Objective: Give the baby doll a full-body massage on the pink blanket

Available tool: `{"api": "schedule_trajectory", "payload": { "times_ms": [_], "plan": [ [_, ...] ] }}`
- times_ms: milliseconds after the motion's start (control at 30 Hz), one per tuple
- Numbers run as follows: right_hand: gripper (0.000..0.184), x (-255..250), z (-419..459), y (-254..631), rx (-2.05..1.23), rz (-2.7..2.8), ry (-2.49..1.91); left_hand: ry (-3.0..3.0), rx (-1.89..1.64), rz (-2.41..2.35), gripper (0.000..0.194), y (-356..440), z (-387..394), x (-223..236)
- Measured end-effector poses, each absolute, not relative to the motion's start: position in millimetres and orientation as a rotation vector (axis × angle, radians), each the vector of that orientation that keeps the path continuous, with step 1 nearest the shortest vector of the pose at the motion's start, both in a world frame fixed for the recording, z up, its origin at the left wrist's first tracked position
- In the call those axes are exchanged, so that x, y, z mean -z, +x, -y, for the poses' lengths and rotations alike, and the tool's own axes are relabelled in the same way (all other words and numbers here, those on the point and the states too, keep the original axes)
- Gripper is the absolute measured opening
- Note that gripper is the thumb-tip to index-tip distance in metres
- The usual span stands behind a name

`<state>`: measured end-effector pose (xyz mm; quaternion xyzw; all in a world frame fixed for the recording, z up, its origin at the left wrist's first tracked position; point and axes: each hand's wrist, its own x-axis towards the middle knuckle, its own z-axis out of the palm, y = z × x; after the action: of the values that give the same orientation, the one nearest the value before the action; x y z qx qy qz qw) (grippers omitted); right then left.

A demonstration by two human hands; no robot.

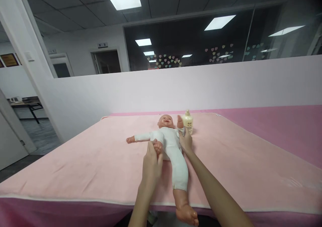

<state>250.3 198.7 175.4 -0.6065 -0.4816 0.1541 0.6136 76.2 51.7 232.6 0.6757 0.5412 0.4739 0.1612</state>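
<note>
A baby doll (pixel 170 143) in a white bodysuit lies on its back on a pink blanket (pixel 100 160), head away from me. My left hand (pixel 152 161) is closed around the doll's bent leg and holds the foot up near its hip. My right hand (pixel 185 140) grips the doll's raised arm by the white sleeve, with the doll's hand sticking up above my fingers. The doll's other leg stretches toward me and its bare foot hangs past the blanket's near edge. Its other arm lies flat, pointing left.
A cream pump bottle (pixel 188 122) stands upright just behind the doll's raised arm. A darker pink cloth (pixel 281 129) covers the table to the right. A low white partition wall (pixel 176 86) runs behind the table, with an open doorway at far left.
</note>
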Motion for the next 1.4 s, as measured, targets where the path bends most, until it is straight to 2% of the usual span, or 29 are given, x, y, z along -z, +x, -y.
{"api": "schedule_trajectory", "payload": {
  "times_ms": [133, 233, 400, 467, 567, 633, 767, 900, 1067, 1200, 1300, 1400],
  "plan": [
    [0.052, -172, -205, 255, -0.469, 0.807, -1.459, 1.838, -1.345, -1.614, 0.032, 79, 24, -207],
    [0.053, -175, -202, 256, -0.422, 0.817, -1.514, 1.822, -1.335, -1.679, 0.03, 72, 52, -213],
    [0.04, -182, -191, 252, -0.199, 1.466, -1.448, 1.805, -1.614, -1.68, 0.028, 55, -14, -252],
    [0.045, -182, -189, 251, -0.186, 1.631, -1.444, 1.819, -1.543, -1.656, 0.02, 54, -56, -257],
    [0.045, -181, -190, 249, -0.218, 1.556, -1.452, 1.839, -1.442, -1.58, 0.014, 54, -90, -253],
    [0.043, -179, -192, 248, -0.27, 1.392, -1.415, 1.846, -1.439, -1.549, 0.015, 54, -79, -249],
    [0.049, -174, -200, 249, -0.375, 0.956, -1.378, 1.809, -1.397, -1.679, 0.022, 54, -1, -237],
    [0.047, -166, -204, 256, -0.406, 0.832, -1.343, 1.757, -1.344, -1.698, 0.027, 58, 52, -224],
    [0.038, -167, -199, 259, -0.31, 1.259, -1.439, 1.944, -1.338, -1.536, 0.034, 61, -11, -247],
    [0.045, -170, -195, 253, -0.26, 1.443, -1.456, 2.028, -1.167, -1.514, 0.017, 66, -71, -260],
    [0.044, -168, -196, 252, -0.294, 1.269, -1.4, 1.992, -1.214, -1.558, 0.02, 68, -53, -254],
    [0.047, -165, -200, 255, -0.3, 1.02, -1.436, 1.792, -1.397, -1.667, 0.032, 65, 4, -240]
  ]
}}
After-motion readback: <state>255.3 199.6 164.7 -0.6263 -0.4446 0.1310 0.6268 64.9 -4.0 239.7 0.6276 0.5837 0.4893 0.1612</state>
